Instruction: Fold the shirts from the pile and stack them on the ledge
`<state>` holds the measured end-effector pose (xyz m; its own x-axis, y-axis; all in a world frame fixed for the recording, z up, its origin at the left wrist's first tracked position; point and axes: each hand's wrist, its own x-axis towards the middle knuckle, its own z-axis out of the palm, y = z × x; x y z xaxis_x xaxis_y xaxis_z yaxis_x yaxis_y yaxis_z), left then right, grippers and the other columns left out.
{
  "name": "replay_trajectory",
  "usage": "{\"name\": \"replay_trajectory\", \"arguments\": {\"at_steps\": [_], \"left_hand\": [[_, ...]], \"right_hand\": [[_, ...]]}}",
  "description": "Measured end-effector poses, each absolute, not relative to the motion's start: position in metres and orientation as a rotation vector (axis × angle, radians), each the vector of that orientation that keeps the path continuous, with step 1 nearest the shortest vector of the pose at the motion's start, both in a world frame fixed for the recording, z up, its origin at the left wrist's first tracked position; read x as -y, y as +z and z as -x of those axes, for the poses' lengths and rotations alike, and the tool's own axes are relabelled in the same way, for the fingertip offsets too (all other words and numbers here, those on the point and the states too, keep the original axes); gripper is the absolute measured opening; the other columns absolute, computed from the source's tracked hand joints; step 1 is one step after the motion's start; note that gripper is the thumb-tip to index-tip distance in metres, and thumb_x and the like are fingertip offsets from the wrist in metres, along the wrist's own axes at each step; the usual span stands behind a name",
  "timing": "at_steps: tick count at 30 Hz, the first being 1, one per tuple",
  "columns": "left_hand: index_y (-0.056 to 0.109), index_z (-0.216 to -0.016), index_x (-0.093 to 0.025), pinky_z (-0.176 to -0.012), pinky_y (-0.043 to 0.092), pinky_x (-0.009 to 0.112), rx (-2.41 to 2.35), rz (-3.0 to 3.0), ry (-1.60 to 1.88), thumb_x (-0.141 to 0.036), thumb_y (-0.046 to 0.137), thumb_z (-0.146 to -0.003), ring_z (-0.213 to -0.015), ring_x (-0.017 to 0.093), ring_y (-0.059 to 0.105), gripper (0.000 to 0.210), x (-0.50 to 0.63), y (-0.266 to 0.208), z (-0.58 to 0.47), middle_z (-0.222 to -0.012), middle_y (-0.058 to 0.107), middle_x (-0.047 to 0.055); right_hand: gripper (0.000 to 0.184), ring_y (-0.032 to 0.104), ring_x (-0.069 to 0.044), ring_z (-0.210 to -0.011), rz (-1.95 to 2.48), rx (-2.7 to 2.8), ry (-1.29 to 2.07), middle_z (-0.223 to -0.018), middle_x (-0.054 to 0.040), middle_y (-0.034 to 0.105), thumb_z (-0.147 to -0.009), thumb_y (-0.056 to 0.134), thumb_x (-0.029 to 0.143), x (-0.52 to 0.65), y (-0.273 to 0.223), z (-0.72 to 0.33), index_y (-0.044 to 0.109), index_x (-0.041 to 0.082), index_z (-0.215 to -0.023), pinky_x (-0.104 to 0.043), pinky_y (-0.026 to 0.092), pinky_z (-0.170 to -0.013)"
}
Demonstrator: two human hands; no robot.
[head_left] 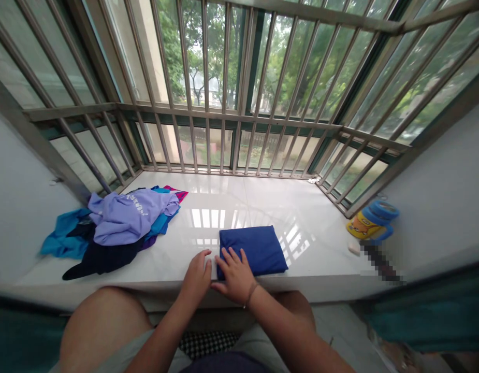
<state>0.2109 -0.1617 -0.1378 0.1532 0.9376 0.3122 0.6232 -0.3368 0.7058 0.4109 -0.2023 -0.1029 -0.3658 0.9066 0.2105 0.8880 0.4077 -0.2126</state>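
A dark blue garment (258, 248), folded into a flat rectangle, lies on the white windowsill (231, 202) near its front edge. My right hand (235, 272) rests on the near left corner of the garment with its fingers spread. Just left of it, my left hand (198, 272) hovers by the sill's front edge, fingers loosely curved and apart, holding nothing. The fingertips of the left hand come near the garment's left side without gripping it. To the left sits a rumpled heap of clothes, with a lavender shirt (126, 217) bearing white print on top.
In the heap are also a black garment (103, 259) and a teal one (60, 241). On the right stand a yellow and blue water bottle (369, 220) and a small pale object (354, 248), beside a blurred-out patch. Metal bars (223, 124) line the window behind.
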Motion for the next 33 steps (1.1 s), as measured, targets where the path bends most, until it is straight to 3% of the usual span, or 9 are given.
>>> {"name": "replay_trajectory", "arguments": {"at_steps": [4,10,14,17,20,25,28,33], "left_hand": [[0.066,-0.131,-0.011,-0.119,0.049,0.056,-1.546,-2.337,1.018,-0.042,0.042,-0.105,-0.135,0.035,0.064,0.047,0.137,-0.157,-0.188,-0.138,0.071,0.023],[0.063,-0.145,-0.008,-0.124,0.039,0.061,-1.731,-2.582,0.722,-0.048,0.041,-0.106,-0.15,0.039,0.052,0.06,0.132,-0.165,-0.178,-0.159,0.056,0.025],[0.063,-0.148,-0.006,-0.125,0.039,0.06,-1.773,-2.598,0.642,-0.049,0.038,-0.108,-0.151,0.038,0.052,0.063,0.136,-0.161,-0.182,-0.161,0.055,0.024],[0.063,-0.149,-0.009,-0.126,0.038,0.059,-1.788,-2.587,0.606,-0.048,0.039,-0.108,-0.151,0.037,0.051,0.062,0.136,-0.158,-0.182,-0.162,0.054,0.022],[0.063,-0.149,-0.009,-0.126,0.038,0.059,-1.782,-2.569,0.592,-0.048,0.039,-0.108,-0.151,0.037,0.051,0.061,0.136,-0.155,-0.182,-0.162,0.054,0.022],[0.063,-0.149,-0.011,-0.127,0.037,0.059,-1.781,-2.537,0.616,-0.047,0.041,-0.106,-0.152,0.036,0.05,0.06,0.136,-0.154,-0.182,-0.162,0.055,0.022],[0.063,-0.15,-0.011,-0.128,0.036,0.058,-1.791,-2.528,0.613,-0.046,0.041,-0.105,-0.153,0.036,0.049,0.06,0.137,-0.155,-0.183,-0.163,0.054,0.021],[0.064,-0.148,-0.01,-0.127,0.036,0.058,-1.783,-2.518,0.614,-0.045,0.041,-0.105,-0.152,0.036,0.05,0.06,0.137,-0.156,-0.184,-0.163,0.054,0.022]], "right_hand": [[0.08,0.037,-0.034,-0.159,1.615,2.34,0.053,-0.175,-0.0162,0.035,-0.1,0.071,0.054,0.217,-0.139,-0.385,0.041,0.024,-0.167,-0.056,0.031,-0.129],[0.057,0.049,-0.03,-0.153,1.491,2.319,-0.059,-0.166,-0.0123,0.05,-0.107,0.064,0.045,0.217,-0.155,-0.396,0.055,0.024,-0.159,-0.05,0.042,-0.124],[0.036,0.064,-0.025,-0.138,1.491,2.172,0.153,-0.148,-0.0104,0.068,-0.109,0.058,0.027,0.215,-0.14,-0.395,0.071,0.023,-0.142,-0.043,0.048,-0.12],[0.036,0.077,-0.024,-0.115,1.567,1.774,0.454,-0.127,-0.008,0.08,-0.112,0.05,0.038,0.203,-0.099,-0.406,0.078,0.023,-0.129,-0.036,0.058,-0.105],[0.049,0.078,-0.026,-0.107,1.53,1.27,0.641,-0.112,-0.0068,0.082,-0.11,0.047,0.059,0.184,-0.045,-0.435,0.081,0.024,-0.118,-0.038,0.061,-0.098],[0.055,0.078,-0.023,-0.091,1.149,0.586,0.863,-0.099,-0.008,0.082,-0.099,0.064,0.063,0.15,0.012,-0.521,0.076,0.016,-0.125,-0.037,0.064,-0.09],[0.051,0.077,-0.022,-0.087,1.16,0.484,0.775,-0.096,-0.0085,0.081,-0.098,0.069,0.058,0.137,0.015,-0.579,0.074,0.014,-0.123,-0.036,0.065,-0.089],[0.052,0.077,-0.025,-0.094,1.783,0.451,0.448,-0.1,-0.0125,0.079,-0.106,0.046,0.05,0.151,-0.009,-0.652,0.066,0.011,-0.133,-0.038,0.063,-0.088]]}}
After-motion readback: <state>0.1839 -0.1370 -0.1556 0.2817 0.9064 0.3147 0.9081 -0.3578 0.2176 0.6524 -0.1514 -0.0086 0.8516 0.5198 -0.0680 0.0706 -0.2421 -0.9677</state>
